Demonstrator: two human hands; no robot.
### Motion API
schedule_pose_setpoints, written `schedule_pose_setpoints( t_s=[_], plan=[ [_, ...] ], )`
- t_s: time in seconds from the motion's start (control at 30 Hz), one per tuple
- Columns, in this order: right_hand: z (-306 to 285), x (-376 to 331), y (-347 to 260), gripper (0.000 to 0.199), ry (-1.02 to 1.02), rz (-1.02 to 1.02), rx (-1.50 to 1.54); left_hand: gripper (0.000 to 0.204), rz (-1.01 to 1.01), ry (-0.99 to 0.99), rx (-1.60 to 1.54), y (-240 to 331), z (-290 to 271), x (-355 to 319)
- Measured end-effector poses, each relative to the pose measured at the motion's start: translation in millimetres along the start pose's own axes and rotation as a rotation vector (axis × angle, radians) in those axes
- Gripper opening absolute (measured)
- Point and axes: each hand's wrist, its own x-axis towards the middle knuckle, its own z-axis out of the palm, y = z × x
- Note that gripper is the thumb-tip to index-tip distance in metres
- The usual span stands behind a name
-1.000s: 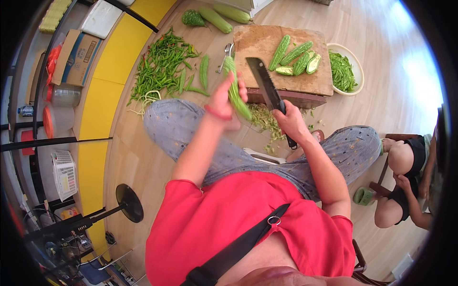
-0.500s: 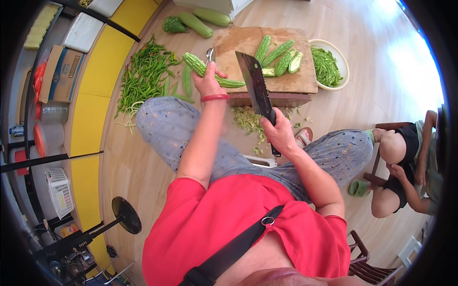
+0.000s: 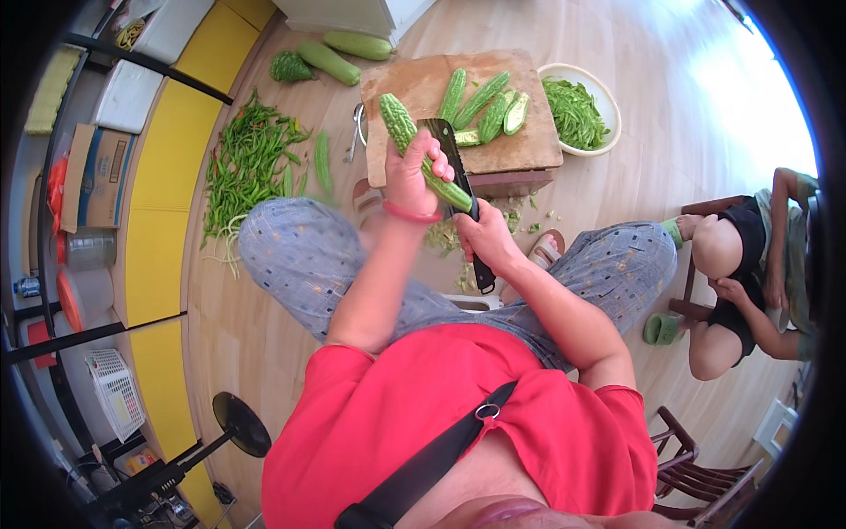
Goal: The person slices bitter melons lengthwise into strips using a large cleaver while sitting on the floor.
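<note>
My left hand [image 3: 412,179] is closed round the middle of a green bitter melon [image 3: 398,122], held slantwise above the near left of the wooden cutting board [image 3: 504,66]. In my right hand [image 3: 490,236] is the black handle of a kitchen knife [image 3: 459,159]. Its dark blade points away from me, and the melon's near end crosses in front of it; whether they touch I cannot tell. On the board lie several bitter melon pieces [image 3: 481,99], some showing pale cut faces. To its right stands a round white bowl [image 3: 616,113] of sliced greens [image 3: 573,115].
Green peppers [image 3: 247,163] are heaped on the floor at left, with large gourds [image 3: 328,62] beyond. Trimmings [image 3: 445,238] lie before the board. A seated person's knees [image 3: 718,249] are at right. Yellow-fronted shelves [image 3: 163,229] line the left, near a black stand [image 3: 240,423].
My left hand has brought the bitter melon rightward, over the knife blade, and tilted it more steeply. The knife has shifted slightly left and nearer to me. The whole view has shifted a little.
</note>
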Motion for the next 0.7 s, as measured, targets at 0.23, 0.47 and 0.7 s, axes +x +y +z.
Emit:
schedule_pose_setpoints(
  t_s=[0.23,0.47,0.7],
  plan=[
    [-26,-2,-13,0.009,0.122,0.001,0.258,0.044,-0.240,-0.027,-0.149,-2,-31,19],
    [-49,-3,-27,0.013,0.238,-0.146,0.228,0.042,-0.435,-0.110,0.055,-10,-16,11],
    [-78,6,-34,0.031,0.428,-0.317,0.057,0.034,-0.683,-0.448,0.585,-16,9,-20]
  ],
)
